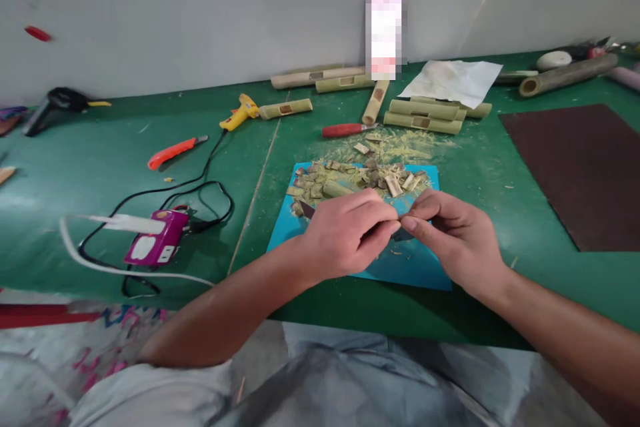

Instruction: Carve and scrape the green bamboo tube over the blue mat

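Observation:
My left hand and my right hand meet fingertip to fingertip over a blue sheet. Both are closed in a pinch, and whatever sits between the fingertips is too small and covered to name. Chips and shavings of bamboo cover the far half of the sheet. Among them lies a short bamboo piece, partly behind my left hand. A dark pointed blade-like thing sticks out past the left hand's edge; its other end is hidden. Below my right fingers shows a dark patch I cannot make out.
Notched bamboo tubes lie at the back, near a red-handled tool and a white paper. To the left are a yellow glue gun, an orange cutter and a purple power strip with cables. A brown board lies right.

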`<state>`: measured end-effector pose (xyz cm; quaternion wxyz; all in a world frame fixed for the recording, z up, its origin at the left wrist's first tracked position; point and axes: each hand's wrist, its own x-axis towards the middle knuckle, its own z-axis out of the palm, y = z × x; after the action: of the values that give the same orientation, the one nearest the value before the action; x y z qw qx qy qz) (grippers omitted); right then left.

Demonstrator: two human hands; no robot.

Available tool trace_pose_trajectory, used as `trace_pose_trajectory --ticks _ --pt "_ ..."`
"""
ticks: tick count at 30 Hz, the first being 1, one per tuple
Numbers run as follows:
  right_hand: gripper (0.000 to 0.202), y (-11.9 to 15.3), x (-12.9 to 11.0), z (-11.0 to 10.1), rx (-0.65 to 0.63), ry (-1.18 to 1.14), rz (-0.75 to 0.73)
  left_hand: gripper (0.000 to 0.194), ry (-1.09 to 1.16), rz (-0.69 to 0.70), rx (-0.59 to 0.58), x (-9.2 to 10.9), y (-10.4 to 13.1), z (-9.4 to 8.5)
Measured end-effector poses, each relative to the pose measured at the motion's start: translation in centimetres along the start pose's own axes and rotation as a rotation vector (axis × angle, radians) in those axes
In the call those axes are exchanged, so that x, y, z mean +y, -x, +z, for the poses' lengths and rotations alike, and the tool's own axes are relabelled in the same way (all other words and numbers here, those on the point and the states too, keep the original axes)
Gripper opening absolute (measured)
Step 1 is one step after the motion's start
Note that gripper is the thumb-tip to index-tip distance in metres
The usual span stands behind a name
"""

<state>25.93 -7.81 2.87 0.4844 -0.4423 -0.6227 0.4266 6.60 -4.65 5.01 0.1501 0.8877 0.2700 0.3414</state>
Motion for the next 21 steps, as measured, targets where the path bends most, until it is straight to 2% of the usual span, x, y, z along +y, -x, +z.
trace_pose_trajectory --ticks 7,15,21 --pt "0.012 -0.16 0.11 0.11 -0.019 -0.059 0.004 0.014 -0.072 0.032 0.007 -0.12 0.02 -0.34" --pt "0.019 -0.08 0.18 0.01 -0.068 0.055 -0.113 0.008 -0.194 0.149 0.071 0.09 0.25 -0.63" --pt "0.015 0.06 -0.01 -0.01 -0.057 0.035 -0.106 0.006 -0.25 0.202 0.125 0.31 0.33 -0.77"
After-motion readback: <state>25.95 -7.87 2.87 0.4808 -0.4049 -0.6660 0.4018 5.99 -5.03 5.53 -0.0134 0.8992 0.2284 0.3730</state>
